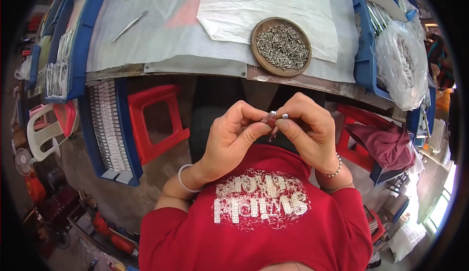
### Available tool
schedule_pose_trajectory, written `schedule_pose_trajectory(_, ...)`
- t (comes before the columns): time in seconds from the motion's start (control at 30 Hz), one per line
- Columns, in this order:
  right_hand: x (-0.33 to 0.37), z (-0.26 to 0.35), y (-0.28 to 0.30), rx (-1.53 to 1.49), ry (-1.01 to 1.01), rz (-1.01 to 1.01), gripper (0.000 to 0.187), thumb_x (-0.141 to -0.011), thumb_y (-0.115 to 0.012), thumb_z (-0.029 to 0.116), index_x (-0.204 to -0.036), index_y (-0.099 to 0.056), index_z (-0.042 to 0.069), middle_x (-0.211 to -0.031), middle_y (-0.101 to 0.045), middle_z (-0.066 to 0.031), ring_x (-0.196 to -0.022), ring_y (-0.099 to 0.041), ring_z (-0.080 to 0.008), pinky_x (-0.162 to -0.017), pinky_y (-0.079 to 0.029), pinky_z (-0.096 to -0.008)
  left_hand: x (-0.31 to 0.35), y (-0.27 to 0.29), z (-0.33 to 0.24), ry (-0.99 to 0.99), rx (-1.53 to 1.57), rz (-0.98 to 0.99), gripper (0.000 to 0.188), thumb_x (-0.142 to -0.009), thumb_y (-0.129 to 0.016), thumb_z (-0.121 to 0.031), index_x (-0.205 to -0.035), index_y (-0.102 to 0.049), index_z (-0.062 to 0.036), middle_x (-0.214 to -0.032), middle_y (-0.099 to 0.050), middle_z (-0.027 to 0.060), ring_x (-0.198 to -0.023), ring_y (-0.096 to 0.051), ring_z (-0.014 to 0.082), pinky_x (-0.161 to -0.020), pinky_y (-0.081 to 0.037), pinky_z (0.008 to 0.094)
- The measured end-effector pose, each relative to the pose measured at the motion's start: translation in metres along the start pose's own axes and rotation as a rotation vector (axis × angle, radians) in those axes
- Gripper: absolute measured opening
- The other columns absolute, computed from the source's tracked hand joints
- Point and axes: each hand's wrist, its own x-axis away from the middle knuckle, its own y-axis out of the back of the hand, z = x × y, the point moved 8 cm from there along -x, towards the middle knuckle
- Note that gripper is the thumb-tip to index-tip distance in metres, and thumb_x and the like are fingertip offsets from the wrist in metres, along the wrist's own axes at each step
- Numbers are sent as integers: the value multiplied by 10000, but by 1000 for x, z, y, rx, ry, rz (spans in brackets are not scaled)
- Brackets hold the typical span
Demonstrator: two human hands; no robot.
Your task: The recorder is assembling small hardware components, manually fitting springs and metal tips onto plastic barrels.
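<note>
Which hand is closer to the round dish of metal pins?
Right. The right hand is just below the dish; the left hand sits lower and further left.
</note>
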Motion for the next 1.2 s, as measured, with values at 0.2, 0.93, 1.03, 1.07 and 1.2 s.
schedule_pose_trajectory(0.2, 8, -7, -1, -74, -183, -120, 60, -804, -646, 16, -846, -616, -15, -718, -622, -59, -568, -584, -78, -503, -450, -199, -1, -1, 6, 10, -139, 38, 96, -893, -546, -30, -950, -501, 32, -836, -648, 86, -794, -607, 83, -710, -491, 207)
schedule_pose_trajectory(0.93, 6, 1, 2, 38, -42, -102, 69, -788, -666, 16, -801, -606, -16, -685, -625, -48, -561, -604, -84, -489, -446, -184, -7, -9, -6, 41, -182, 113, 83, -881, -561, -28, -896, -511, 37, -805, -673, 119, -806, -641, 111, -689, -520, 221)
schedule_pose_trajectory(1.03, 6, 0, 1, 8, -60, -114, 70, -790, -664, 19, -795, -601, -10, -680, -626, -43, -553, -597, -71, -480, -438, -180, -7, -8, -2, 67, -202, 138, 87, -884, -559, -36, -896, -510, 35, -795, -671, 109, -797, -636, 105, -675, -517, 219)
schedule_pose_trajectory(1.07, 7, -4, 0, -8, -112, -107, 76, -795, -660, 22, -785, -593, -11, -671, -625, -41, -550, -592, -63, -472, -434, -176, -6, -8, 1, 86, -178, 144, 90, -886, -558, -42, -894, -509, 33, -789, -669, 101, -784, -633, 100, -662, -515, 217)
schedule_pose_trajectory(1.2, 6, -17, -5, -205, -402, -99, 107, -814, -641, 32, -753, -567, -14, -649, -618, -38, -550, -581, -44, -447, -420, -161, -5, -6, 15, 203, -76, 194, 98, -897, -547, -50, -938, -493, 21, -821, -635, 97, -732, -597, 86, -636, -484, 206)
